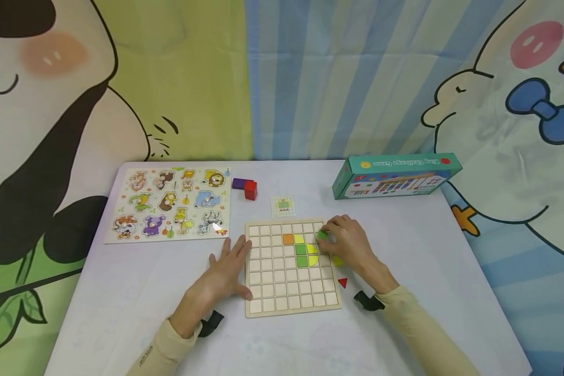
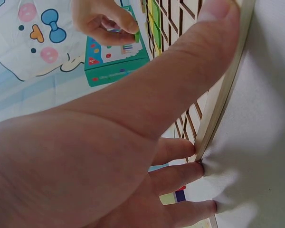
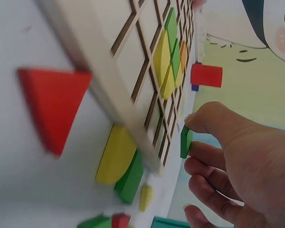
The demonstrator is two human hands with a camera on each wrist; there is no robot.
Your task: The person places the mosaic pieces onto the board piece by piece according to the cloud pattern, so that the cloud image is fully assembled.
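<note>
A wooden grid board [image 1: 272,292] lies flat on the table. My left hand [image 1: 218,277] rests along its left edge, fingers spread and thumb on the frame. Over the board's upper right part, my right hand [image 1: 352,243] pinches a small green block [image 3: 185,141] between thumb and fingertips. Set in the grid are an orange square [image 1: 288,239], two green squares [image 1: 301,255] and several yellow curved pieces [image 1: 313,260]. Beside the right edge lie a red triangle [image 3: 57,107], a yellow piece [image 3: 115,159] and a green piece [image 3: 130,180], partly covered by my hand in the head view.
Behind the board is a small pattern card [image 1: 283,206]. An animal puzzle board [image 1: 162,206] lies at the back left, near a red block [image 1: 250,190] and a purple block [image 1: 241,183]. A green game box [image 1: 395,176] stands at the back right.
</note>
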